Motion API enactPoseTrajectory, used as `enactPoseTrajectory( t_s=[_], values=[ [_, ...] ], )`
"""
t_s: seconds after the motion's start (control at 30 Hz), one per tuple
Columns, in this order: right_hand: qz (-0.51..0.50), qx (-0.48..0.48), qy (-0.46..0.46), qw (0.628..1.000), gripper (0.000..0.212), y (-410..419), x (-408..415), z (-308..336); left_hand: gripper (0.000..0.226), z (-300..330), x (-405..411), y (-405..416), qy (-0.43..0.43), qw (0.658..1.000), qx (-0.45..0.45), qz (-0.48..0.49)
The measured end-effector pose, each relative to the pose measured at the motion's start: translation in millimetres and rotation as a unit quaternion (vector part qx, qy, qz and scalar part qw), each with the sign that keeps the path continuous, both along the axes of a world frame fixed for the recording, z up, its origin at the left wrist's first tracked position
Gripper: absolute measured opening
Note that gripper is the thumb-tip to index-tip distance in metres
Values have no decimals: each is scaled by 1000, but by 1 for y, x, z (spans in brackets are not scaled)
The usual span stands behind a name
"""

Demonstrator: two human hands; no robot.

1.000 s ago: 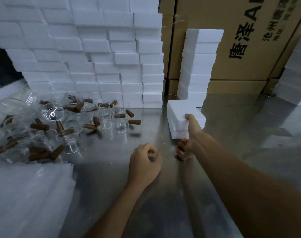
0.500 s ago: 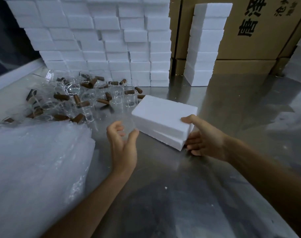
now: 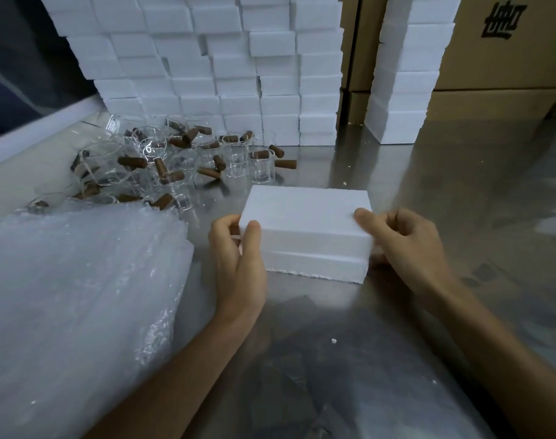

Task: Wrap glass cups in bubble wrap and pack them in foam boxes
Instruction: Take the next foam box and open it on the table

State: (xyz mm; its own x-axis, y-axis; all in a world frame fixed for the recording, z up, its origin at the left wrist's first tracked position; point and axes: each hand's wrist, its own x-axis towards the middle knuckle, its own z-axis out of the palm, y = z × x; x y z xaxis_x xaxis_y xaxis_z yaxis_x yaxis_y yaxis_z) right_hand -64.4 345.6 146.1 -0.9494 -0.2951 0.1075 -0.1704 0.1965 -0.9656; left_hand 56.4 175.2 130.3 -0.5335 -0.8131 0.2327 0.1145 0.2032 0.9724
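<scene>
A white foam box (image 3: pixel 305 229) lies closed on the steel table (image 3: pixel 460 198) in front of me, its lid seam showing along the front. My left hand (image 3: pixel 238 258) grips its left end, thumb on the front corner. My right hand (image 3: pixel 403 245) grips its right end, thumb on top of the lid. A heap of clear glass cups with brown wooden handles (image 3: pixel 175 163) lies behind the box to the left. A thick pile of bubble wrap sheets (image 3: pixel 73 299) covers the table's near left.
A wall of stacked white foam boxes (image 3: pixel 207 64) stands at the back. A separate foam column (image 3: pixel 406 71) rises to its right, in front of brown cardboard cartons (image 3: pixel 498 58). Small foam crumbs dot the table.
My right hand pulled the foam box from the back of the table toward me. My left hand, a fist at first, opened and took hold of the box's left end.
</scene>
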Motion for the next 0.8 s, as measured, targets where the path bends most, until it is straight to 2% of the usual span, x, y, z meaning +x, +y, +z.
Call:
enactPoseTrajectory(
  t_s=[0.1,0.3,0.37,0.47,0.53,0.63,0.73,0.8],
  values=[
    [0,-38,24,999,52,-4,0,-9,11,2,2,1,21,1000,10,-4],
    [4,-5,67,998,59,5,2,-12,13,2,10,-2,20,1000,12,-10],
    [15,-5,57,998,58,8,3,-11,22,3,12,-5,15,999,37,-26],
    [59,-1,39,998,41,9,5,-13,38,6,13,-6,-2,995,70,-75],
    [91,3,26,996,33,8,5,-12,36,8,14,-7,-16,991,85,-100],
    [125,32,27,991,40,9,4,-9,31,9,14,-9,-61,991,75,-93],
    [116,94,46,988,37,7,1,-6,34,5,11,-9,-123,990,31,-63],
    [92,159,56,981,50,4,-2,-4,32,4,8,-10,-152,986,12,-64]
  ],
)
